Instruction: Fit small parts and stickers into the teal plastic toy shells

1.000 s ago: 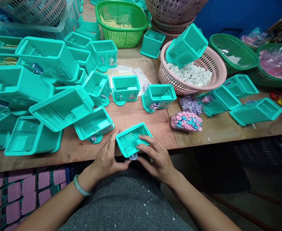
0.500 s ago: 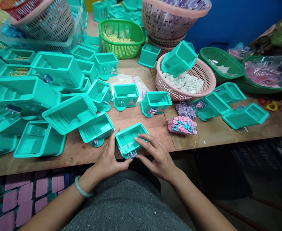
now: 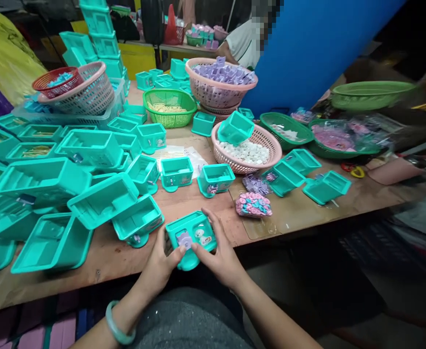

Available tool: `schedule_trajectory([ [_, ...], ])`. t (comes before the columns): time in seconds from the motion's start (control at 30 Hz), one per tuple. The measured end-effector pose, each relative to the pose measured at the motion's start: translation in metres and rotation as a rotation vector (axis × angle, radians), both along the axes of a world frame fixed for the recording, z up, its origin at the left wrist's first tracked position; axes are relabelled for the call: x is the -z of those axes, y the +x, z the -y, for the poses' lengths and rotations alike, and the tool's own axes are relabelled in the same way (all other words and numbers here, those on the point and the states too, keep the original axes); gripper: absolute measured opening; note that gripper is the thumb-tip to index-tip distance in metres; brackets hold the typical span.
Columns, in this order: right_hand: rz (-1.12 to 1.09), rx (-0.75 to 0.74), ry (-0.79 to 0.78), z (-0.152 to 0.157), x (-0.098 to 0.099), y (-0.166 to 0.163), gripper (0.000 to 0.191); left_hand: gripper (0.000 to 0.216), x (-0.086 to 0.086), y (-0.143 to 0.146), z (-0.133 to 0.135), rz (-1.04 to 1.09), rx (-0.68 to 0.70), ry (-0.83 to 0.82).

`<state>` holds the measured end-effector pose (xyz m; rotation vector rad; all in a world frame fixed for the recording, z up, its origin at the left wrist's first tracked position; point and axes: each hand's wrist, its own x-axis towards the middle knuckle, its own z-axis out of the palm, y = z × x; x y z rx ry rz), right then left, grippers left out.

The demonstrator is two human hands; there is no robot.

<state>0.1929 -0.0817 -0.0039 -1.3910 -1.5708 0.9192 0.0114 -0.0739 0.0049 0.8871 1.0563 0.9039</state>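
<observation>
A teal plastic box (image 3: 189,222) is held between both my hands at the table's front edge, its decorated face turned up toward me. On that face sits a small purple plastic piece (image 3: 184,239), with white figures (image 3: 200,234) beside it. My left hand (image 3: 159,264) grips the box's left side, its thumb at the purple piece's lower edge. On the other side, my right hand (image 3: 223,254) wraps the box, its thumb tip close to the same piece. The fingers behind the box are partly hidden.
Many teal boxes (image 3: 104,201) crowd the left. A pink basket (image 3: 276,150) holds white pieces; another basket (image 3: 194,80) holds purple pieces. Bags of purple pieces (image 3: 256,184) and pink-blue roses (image 3: 253,204) lie right. Across the back, a person in a white sleeve (image 3: 244,46) is visible.
The box has tipped from its open top showing to its decorated face showing. My right hand has closed around its side, and both thumbs have come to the purple piece. The view has lifted.
</observation>
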Motion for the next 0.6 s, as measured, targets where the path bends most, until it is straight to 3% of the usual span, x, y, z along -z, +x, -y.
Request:
schedule_trajectory([
  [0.13,0.010,-0.001,0.038,0.005,-0.002,-0.001,0.077,0.070,0.004,-0.001,-0.001,0.006,-0.043,-0.056],
  [0.27,0.067,0.034,0.105,0.006,-0.003,0.015,0.077,0.060,-0.002,0.007,-0.011,0.111,-0.007,-0.195],
  [0.37,0.183,0.194,0.239,-0.008,-0.006,0.054,0.040,0.053,-0.007,0.017,-0.019,0.098,-0.007,-0.250],
  [0.43,0.394,0.372,0.331,-0.024,-0.008,0.087,0.017,0.050,-0.010,0.025,-0.023,0.071,-0.049,-0.293],
  [0.5,0.641,0.483,0.352,-0.039,-0.009,0.115,0.013,0.048,-0.012,0.033,-0.025,0.052,-0.073,-0.329],
  [0.6,0.842,0.470,0.307,-0.056,-0.011,0.132,0.012,0.048,-0.013,0.041,-0.027,0.046,-0.067,-0.331],
])
